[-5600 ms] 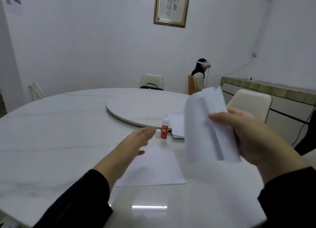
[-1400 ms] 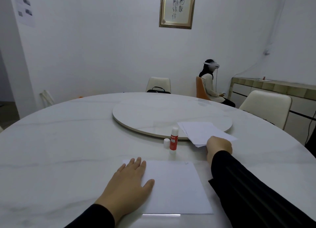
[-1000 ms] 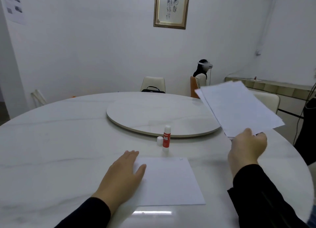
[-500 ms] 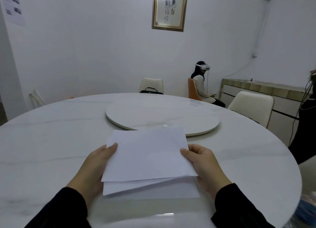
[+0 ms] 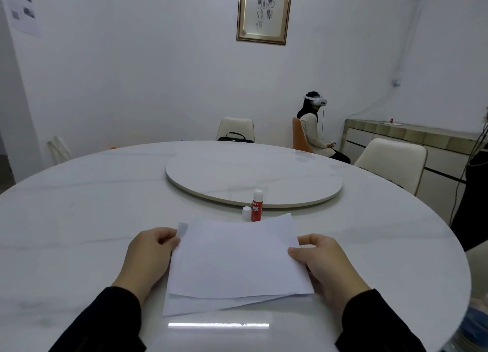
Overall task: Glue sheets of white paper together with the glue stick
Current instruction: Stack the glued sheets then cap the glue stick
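Gluing looks barely begun: the left hand [image 5: 150,256] and right hand [image 5: 320,259], fingers curled, pinch opposite edges of a loose stack of white paper [image 5: 237,264] just in front of the glue stick [image 5: 256,206], which stands uncapped beside its cap [image 5: 246,213], untouched.

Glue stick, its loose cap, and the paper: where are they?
Glue stick [image 5: 256,209], head view, red label.
Cap [image 5: 246,213], head view, its side.
Paper [image 5: 237,262], head view, top sheet's middle.
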`<action>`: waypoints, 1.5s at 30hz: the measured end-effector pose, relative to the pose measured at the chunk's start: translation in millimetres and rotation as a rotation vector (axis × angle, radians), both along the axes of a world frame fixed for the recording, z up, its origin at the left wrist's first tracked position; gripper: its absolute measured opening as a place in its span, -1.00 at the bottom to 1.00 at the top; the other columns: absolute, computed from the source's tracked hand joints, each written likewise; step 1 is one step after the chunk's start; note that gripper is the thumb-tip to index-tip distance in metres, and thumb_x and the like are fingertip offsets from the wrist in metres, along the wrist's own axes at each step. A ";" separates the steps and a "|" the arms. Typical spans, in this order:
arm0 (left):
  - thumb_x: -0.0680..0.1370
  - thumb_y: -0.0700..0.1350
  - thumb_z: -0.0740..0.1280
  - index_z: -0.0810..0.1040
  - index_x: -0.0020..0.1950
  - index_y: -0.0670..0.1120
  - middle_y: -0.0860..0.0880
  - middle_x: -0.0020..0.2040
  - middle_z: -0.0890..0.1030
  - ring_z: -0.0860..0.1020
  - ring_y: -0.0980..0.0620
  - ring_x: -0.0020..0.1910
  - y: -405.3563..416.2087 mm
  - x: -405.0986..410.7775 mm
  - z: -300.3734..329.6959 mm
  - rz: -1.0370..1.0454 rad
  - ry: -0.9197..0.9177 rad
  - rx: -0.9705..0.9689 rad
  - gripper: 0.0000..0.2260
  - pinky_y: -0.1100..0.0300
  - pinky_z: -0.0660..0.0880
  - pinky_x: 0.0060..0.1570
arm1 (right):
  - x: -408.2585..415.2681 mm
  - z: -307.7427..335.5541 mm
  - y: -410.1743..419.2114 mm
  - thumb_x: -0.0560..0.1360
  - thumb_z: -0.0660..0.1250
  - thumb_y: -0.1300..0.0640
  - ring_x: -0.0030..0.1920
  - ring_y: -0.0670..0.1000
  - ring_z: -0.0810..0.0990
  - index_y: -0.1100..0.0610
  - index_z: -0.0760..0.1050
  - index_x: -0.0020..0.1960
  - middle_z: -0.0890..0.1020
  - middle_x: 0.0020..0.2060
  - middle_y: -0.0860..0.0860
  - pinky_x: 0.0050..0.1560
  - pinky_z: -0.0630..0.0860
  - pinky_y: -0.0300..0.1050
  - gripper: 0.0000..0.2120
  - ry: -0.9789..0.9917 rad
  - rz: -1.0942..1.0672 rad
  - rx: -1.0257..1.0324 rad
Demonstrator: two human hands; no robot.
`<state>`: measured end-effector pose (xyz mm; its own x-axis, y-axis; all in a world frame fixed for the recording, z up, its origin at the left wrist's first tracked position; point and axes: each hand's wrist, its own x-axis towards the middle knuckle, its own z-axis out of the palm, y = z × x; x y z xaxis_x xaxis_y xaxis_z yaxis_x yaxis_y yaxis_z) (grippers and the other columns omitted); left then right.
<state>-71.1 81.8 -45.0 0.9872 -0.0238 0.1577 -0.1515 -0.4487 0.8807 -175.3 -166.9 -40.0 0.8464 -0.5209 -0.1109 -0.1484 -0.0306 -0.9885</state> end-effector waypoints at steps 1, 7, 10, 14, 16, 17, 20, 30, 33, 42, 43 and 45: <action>0.52 -0.24 0.31 0.61 -0.17 -0.02 0.03 -0.22 0.62 0.56 -0.03 -0.12 0.3 1.3 -0.7 -0.017 0.005 0.022 -0.84 0.17 0.36 -0.09 | 0.0 0.2 -0.4 0.46 0.34 0.35 -0.28 0.12 0.68 0.22 0.54 -0.04 0.70 -0.17 0.18 -0.40 0.54 -0.17 -0.89 0.000 0.000 -0.001; 0.51 -0.25 0.33 0.66 0.06 -0.12 0.10 -0.23 0.58 0.51 0.04 -0.13 3.5 5.9 -4.1 -0.028 -0.051 0.138 -0.82 0.22 0.34 -0.05 | 0.7 -1.0 -0.8 0.43 0.34 0.38 -0.22 0.18 0.68 0.25 0.55 -0.07 0.69 -0.17 0.20 -0.21 0.62 -0.01 -0.90 0.006 0.012 -0.027; 0.50 -0.25 0.35 0.63 0.10 -0.12 0.09 -0.24 0.59 0.52 0.08 -0.17 0.5 5.5 -3.1 -0.034 -0.061 0.141 -0.80 0.29 0.35 -0.12 | 1.6 -2.4 -3.0 0.42 0.32 0.39 -0.18 0.21 0.67 0.26 0.55 -0.09 0.68 -0.16 0.22 -0.11 0.61 0.08 -0.89 -0.003 -0.025 -0.027; 0.48 -0.26 0.37 0.54 0.23 -0.11 -0.02 -0.08 0.64 0.60 0.01 -0.13 1.7 10.3 -5.3 -0.077 0.000 0.090 -0.68 0.29 0.43 -0.15 | 1.9 -3.9 -4.5 0.43 0.29 0.41 -0.20 0.21 0.67 0.27 0.54 -0.09 0.67 -0.15 0.23 -0.13 0.61 0.06 -0.89 -0.003 -0.039 0.000; 0.48 -0.28 0.36 0.52 0.26 -0.10 -0.03 -0.05 0.65 0.62 0.01 -0.15 3.4 11.8 -6.6 -0.099 0.022 0.074 -0.65 0.29 0.46 -0.19 | 2.1 -4.2 -4.1 0.44 0.28 0.42 -0.24 0.18 0.65 0.28 0.53 -0.10 0.67 -0.19 0.22 -0.19 0.59 0.01 -0.89 -0.002 -0.040 0.016; 0.48 -0.29 0.36 0.52 0.26 -0.10 -0.02 -0.04 0.65 0.63 0.01 -0.14 3.7 12.3 -7.2 -0.108 0.022 0.081 -0.65 0.27 0.48 -0.16 | 2.2 -4.2 -4.1 0.44 0.27 0.43 -0.25 0.18 0.64 0.29 0.53 -0.10 0.67 -0.20 0.22 -0.21 0.59 -0.02 -0.89 -0.001 -0.043 0.022; 0.47 -0.29 0.37 0.55 0.22 -0.08 0.01 -0.05 0.65 0.62 0.04 -0.11 3.5 11.2 -6.9 -0.112 0.007 0.118 -0.66 0.16 0.51 0.00 | 2.3 -4.8 -4.9 0.44 0.26 0.43 -0.25 0.19 0.64 0.29 0.52 -0.11 0.68 -0.20 0.23 -0.21 0.57 -0.01 -0.89 0.007 -0.037 0.038; 0.45 -0.27 0.39 0.59 0.16 -0.08 0.04 -0.09 0.64 0.60 0.13 -0.15 0.6 10.8 -10.4 -0.109 -0.068 0.150 -0.70 0.29 0.44 -0.10 | 2.2 -7.4 -9.8 0.42 0.29 0.35 -0.21 0.17 0.64 0.21 0.53 -0.15 0.68 -0.17 0.18 -0.29 0.54 -0.10 -0.91 0.079 -0.078 -0.110; 0.44 -0.26 0.40 0.59 0.14 -0.08 0.05 -0.12 0.63 0.56 0.21 -0.18 -0.6 11.5 -11.9 -0.097 -0.103 0.181 -0.72 0.43 0.35 -0.22 | 3.3 -7.2 -9.1 0.41 0.31 0.28 -0.19 0.15 0.65 0.20 0.53 -0.16 0.67 -0.21 0.12 -0.26 0.56 -0.05 -0.96 0.068 -0.102 -0.198; 0.41 -0.22 0.44 0.63 0.04 -0.09 0.03 -0.19 0.63 0.55 0.16 -0.22 -1.8 10.3 -14.9 -0.069 -0.147 0.255 -0.78 0.44 0.32 -0.25 | 10.9 -5.1 -9.1 0.48 0.36 0.19 -0.17 0.06 0.64 0.12 0.53 -0.12 0.66 -0.18 0.08 -0.24 0.48 -0.17 -0.99 -0.048 -0.167 -0.380; 0.40 -0.20 0.44 0.64 0.02 -0.09 0.05 -0.21 0.63 0.55 0.18 -0.23 -1.9 10.3 -14.6 -0.072 -0.155 0.258 -0.80 0.47 0.32 -0.28 | 12.6 -6.3 -8.6 0.47 0.37 0.20 -0.16 0.09 0.65 0.12 0.53 -0.15 0.67 -0.18 0.09 -0.21 0.51 -0.15 -0.96 -0.047 -0.160 -0.349; 0.40 -0.17 0.45 0.65 -0.04 -0.08 0.10 -0.26 0.61 0.53 0.25 -0.27 -2.3 9.6 -13.4 -0.082 -0.173 0.269 -0.85 0.51 0.31 -0.35 | 15.1 -9.1 -4.4 0.46 0.39 0.20 -0.18 0.09 0.66 0.12 0.53 -0.17 0.67 -0.21 0.09 -0.21 0.54 -0.14 -0.94 -0.020 -0.130 -0.319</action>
<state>-61.6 79.5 -58.4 0.9394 -0.1655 0.3003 -0.3338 -0.6420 0.6902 -160.3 -171.3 -49.2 0.7713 -0.6299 0.0908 -0.1522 -0.3211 -0.9347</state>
